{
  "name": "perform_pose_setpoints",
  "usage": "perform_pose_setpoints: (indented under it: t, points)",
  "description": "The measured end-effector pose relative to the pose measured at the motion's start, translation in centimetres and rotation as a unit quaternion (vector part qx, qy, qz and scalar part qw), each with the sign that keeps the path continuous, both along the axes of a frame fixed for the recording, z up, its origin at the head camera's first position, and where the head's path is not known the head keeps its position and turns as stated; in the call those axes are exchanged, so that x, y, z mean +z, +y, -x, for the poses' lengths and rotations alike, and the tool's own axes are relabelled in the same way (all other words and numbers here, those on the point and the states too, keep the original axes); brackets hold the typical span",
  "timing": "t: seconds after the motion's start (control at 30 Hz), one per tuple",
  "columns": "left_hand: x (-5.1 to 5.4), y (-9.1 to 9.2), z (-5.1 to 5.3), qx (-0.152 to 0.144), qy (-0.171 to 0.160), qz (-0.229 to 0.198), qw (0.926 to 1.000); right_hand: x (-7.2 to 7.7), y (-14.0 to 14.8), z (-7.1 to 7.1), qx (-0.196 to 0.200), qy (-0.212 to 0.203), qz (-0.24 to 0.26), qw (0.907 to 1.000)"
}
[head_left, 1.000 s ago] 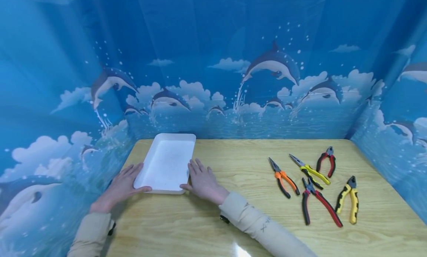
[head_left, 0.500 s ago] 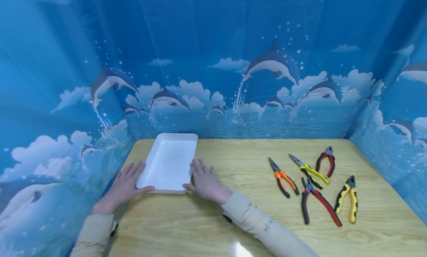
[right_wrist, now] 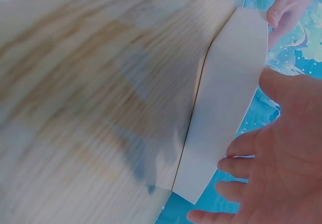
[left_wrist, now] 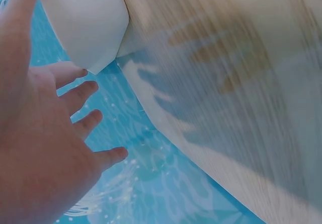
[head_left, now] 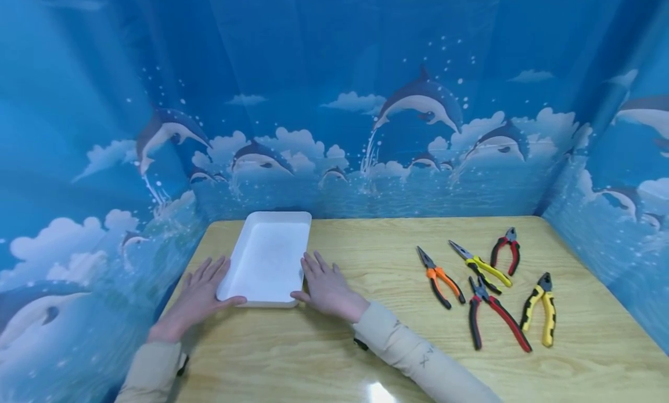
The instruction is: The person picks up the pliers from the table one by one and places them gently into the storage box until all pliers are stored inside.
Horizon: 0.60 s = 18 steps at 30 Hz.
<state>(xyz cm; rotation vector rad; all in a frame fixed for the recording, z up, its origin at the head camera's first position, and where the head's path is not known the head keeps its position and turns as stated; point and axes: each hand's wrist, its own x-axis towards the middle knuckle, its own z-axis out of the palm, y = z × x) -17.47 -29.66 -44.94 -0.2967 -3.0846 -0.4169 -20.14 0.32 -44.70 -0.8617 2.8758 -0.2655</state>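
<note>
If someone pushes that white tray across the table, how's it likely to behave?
The white tray will probably slide rather than tip: it is shallow and sits flat on the table. It looks fairly stiff, unbent between the left hand and right hand. With nothing in it, it's likely light.

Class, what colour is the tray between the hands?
The tray is white, clearest in the head view.

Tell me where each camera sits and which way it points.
Head: on the head, facing forward and down at tray, pliers, left hand, right hand, sleeves.
Left wrist: worn there, facing the left hand at the tray.
Right wrist: worn there, facing the right hand at the tray; left hand beyond.
Head and right wrist share both hands and tray.
</note>
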Motion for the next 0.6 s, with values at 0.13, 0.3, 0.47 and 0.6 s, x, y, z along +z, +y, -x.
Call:
perform_pose_setpoints:
  t: [0.13,0.3,0.47,0.6]
  points:
    - [0.1,0.5,-0.1,0.004,-0.007,0.000,1.0000,0.0,0.4,-0.1,0.000,-0.002,0.005,1.0000]
    - [0.0,1.0,-0.2,0.007,-0.006,0.000,1.0000,0.1,0.9,-0.2,-0.003,-0.003,0.004,1.0000]
    - [0.0,1.1,-0.1,0.007,-0.006,0.005,0.9999,0.0,1.3,-0.1,-0.002,0.001,-0.005,1.0000]
    - [0.2,1.0,-0.2,-0.003,-0.003,0.008,1.0000,0.0,1.7,0.0,-0.002,0.001,-0.004,1.0000]
